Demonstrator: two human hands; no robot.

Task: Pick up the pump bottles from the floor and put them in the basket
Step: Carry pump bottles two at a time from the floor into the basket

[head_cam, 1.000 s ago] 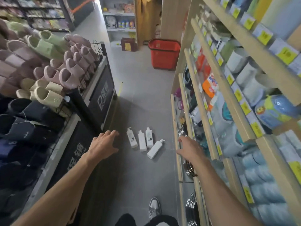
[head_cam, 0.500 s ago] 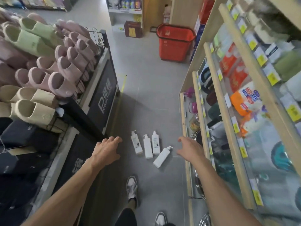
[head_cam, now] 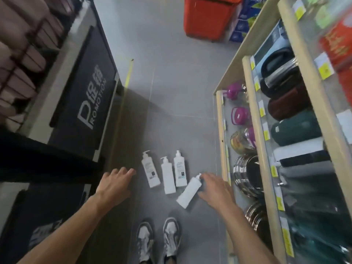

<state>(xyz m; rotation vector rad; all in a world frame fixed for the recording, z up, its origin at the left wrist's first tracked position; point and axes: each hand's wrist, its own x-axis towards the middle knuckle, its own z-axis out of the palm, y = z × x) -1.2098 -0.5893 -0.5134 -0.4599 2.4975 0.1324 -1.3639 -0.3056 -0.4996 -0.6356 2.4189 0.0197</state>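
Item 1. Four white pump bottles, all lying flat on the grey tiled floor (head_cam: 171, 92) of a shop aisle.
- left bottle (head_cam: 150, 169): pump pointing away from the person, printed label facing up.
- middle bottle (head_cam: 168, 177): just beside the first, plain side up, set a little nearer the person.
- right bottle (head_cam: 180, 171): close alongside the middle one, label up.
- fourth bottle (head_cam: 188, 192): lies on a slant, its base towards the person and its pump towards the shelf side, close to the right bottle's lower end.

Item 2. basket (head_cam: 207, 18): red plastic, standing on the floor at the far end of the aisle, well apart from the bottles; only partly in view.

Item 3. left hand (head_cam: 114, 184): left of the bottles and apart from them, palm down, fingers straight and spread, holding nothing.

Item 4. right hand (head_cam: 215, 189): just beside the fourth bottle, fingers stretched out to its pump end, gripping nothing; blur hides whether they touch it.

Item 5. Surroundings.
- shoes (head_cam: 171, 235): a grey and white pair, standing on the floor just short of the bottles.
- promotion stand (head_cam: 83, 96): dark, lettered, at the left, with slippers (head_cam: 17, 54) racked above.
- shelf unit (head_cam: 221, 130): pale wood, at the right, carrying steel bowls (head_cam: 245, 174), purple containers (head_cam: 239, 115) and yellow price tags (head_cam: 323, 68).
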